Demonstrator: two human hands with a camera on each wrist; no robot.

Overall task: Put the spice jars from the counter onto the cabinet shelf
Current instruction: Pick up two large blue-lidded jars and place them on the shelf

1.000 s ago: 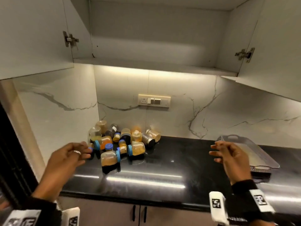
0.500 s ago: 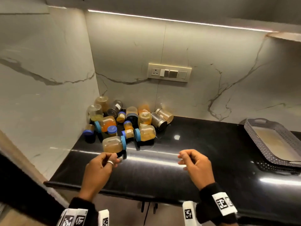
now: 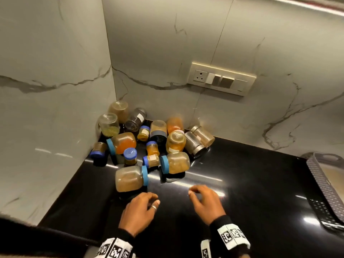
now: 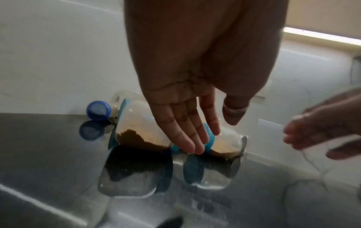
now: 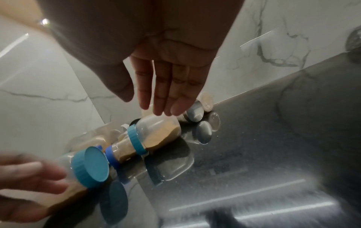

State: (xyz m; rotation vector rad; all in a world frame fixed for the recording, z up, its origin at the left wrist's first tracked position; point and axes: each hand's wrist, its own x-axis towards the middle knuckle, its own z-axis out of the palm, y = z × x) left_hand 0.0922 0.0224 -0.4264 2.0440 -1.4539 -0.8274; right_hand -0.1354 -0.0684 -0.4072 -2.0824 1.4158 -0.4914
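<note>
Spice jars [image 3: 149, 144]: a heap of clear jars, most lying on their sides, piling into the back left corner of the black counter [image 3: 251, 183] against the marble walls. Contents are showing tan, brown and orange; several are wearing blue lids, two at the right of the heap are wearing metal caps.

Front jar [image 3: 130, 178]: lying on its side at the near edge of the heap, half full of brown powder, light blue lid [image 3: 144, 175] pointing right. A second blue-lidded jar [image 3: 176, 162] is lying just behind it to the right.

Left hand [image 3: 138, 213]: hovering just in front of the front jar, fingers straight and loosely spread, holding nothing; a ring is showing on one finger.

Right hand [image 3: 206, 202]: hovering beside the left, near the second jar, fingers relaxed, holding nothing.

Grey tray [image 3: 323, 185]: sitting at the counter's right edge, well apart from the heap.

Switch plate [image 3: 221, 78]: sitting on the back wall above the heap.

Bare counter is stretching between the heap and the tray.
</note>
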